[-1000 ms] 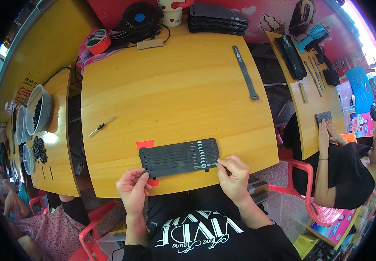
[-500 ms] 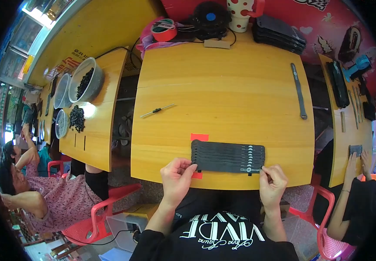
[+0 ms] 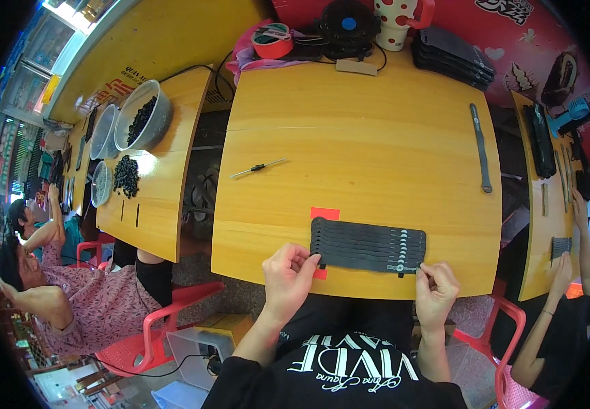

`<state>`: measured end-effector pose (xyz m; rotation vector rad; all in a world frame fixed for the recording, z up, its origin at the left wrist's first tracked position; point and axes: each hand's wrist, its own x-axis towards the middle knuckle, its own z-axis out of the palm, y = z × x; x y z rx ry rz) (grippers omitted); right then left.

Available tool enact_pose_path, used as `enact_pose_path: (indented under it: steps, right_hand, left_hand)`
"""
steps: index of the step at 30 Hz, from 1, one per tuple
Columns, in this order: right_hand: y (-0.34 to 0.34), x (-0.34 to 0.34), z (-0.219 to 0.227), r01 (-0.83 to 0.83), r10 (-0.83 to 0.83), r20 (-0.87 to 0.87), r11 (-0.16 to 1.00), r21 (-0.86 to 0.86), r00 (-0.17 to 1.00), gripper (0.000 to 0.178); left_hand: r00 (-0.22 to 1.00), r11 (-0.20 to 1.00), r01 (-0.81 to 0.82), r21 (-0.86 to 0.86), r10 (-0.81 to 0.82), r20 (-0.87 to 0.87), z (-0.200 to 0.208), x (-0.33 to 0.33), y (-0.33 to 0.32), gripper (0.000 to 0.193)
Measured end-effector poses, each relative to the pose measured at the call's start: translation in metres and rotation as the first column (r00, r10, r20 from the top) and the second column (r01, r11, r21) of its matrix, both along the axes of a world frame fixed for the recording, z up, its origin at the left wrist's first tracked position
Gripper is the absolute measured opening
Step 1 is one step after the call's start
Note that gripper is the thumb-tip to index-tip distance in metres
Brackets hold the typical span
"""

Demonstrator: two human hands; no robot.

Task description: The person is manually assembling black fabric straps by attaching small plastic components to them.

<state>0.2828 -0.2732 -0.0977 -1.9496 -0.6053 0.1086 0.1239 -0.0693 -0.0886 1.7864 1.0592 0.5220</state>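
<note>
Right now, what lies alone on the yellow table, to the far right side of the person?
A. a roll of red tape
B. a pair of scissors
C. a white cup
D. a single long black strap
D: a single long black strap lies by itself near the right edge of the yellow table, apart from the row of straps that both hands touch.

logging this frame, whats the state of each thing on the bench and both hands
left hand: grip pinched on the left end of the black straps
right hand: grip pinched on the nearest strap's right end
black straps: lying flat, side by side in a row
single strap: laid out straight, apart from the row
small tool: lying loose, untouched
tape roll: flat on a pink cloth
spotted mug: upright
</note>
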Motion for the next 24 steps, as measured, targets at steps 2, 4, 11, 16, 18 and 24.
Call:
enact_pose_path:
  steps: [2, 4, 11, 16, 18, 24]
  right_hand:
    - [-0.0008, 0.0, 0.0011, 0.003, -0.003, -0.02, 1.0, -0.02, 1.0, 0.01]
    - [-0.0017, 0.0011, -0.0008, -0.006, 0.005, -0.008, 1.0, -0.015, 1.0, 0.01]
    - [0.0005, 0.0004, 0.0021, 0.023, -0.023, -0.002, 1.0, -0.019, 1.0, 0.01]
    - [0.0024, 0.0016, 0.0027, -0.007, 0.01, 0.045, 0.998, -0.064, 0.999, 0.01]
    - [0.0027, -0.0002, 0.0017, 0.019, -0.017, 0.047, 0.999, -0.031, 0.999, 0.009]
    - [0.0035, -0.0013, -0.0026, 0.034, -0.036, 0.055, 0.999, 0.027, 0.998, 0.006]
  left_hand:
    - [1.0, 1.0, -0.001, -0.007, 0.001, 0.028, -0.0013, 0.0001, -0.0004, 0.014]
    - [1.0, 1.0, 0.002, -0.003, -0.002, 0.018, 0.0011, 0.0009, 0.0004, 0.014]
    - [0.999, 1.0, 0.016, -0.011, -0.015, 0.047, 0.0003, 0.0029, 0.0015, 0.013]
    - [0.998, 0.999, 0.024, -0.028, -0.022, 0.064, -0.0049, -0.002, 0.0065, 0.013]
    - [0.997, 0.999, 0.037, -0.034, -0.035, 0.071, -0.0058, -0.0016, 0.007, 0.012]
    - [0.997, 0.999, 0.031, -0.009, -0.03, 0.073, -0.0067, -0.0042, 0.005, 0.009]
